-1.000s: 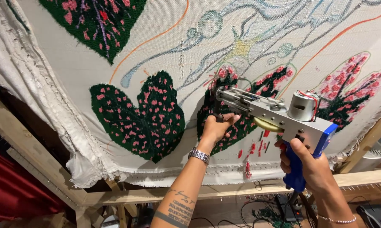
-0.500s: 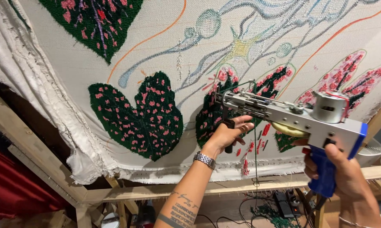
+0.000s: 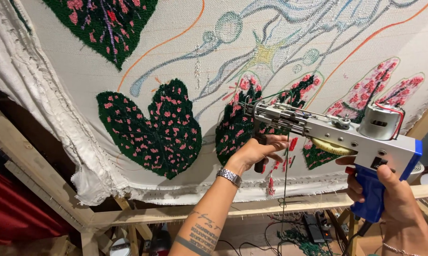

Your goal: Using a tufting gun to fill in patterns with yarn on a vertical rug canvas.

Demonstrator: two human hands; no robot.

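Observation:
A silver tufting gun (image 3: 332, 130) with a blue grip points its needle at a cream tufting cloth (image 3: 128, 61) stretched on a wooden frame (image 3: 38, 175). My right hand (image 3: 396, 196) wraps the blue rear grip. My left hand (image 3: 256, 151) grips the gun's black front handle, a metal watch on its wrist. The needle tip sits at a half-tufted dark green leaf with pink spots (image 3: 235, 123). A finished green and pink leaf (image 3: 150, 128) lies to the left. A dark yarn strand (image 3: 285, 189) hangs down below the gun.
Another tufted green leaf (image 3: 102, 23) fills the top left. Drawn outlines and pink leaves (image 3: 375, 90) cover the cloth's right side. Cables and a power strip (image 3: 313, 227) lie on the floor below. Red fabric (image 3: 10, 213) hangs at lower left.
The gun and both hands have shifted a little to the right along the cloth. The needle stays on the dark green leaf.

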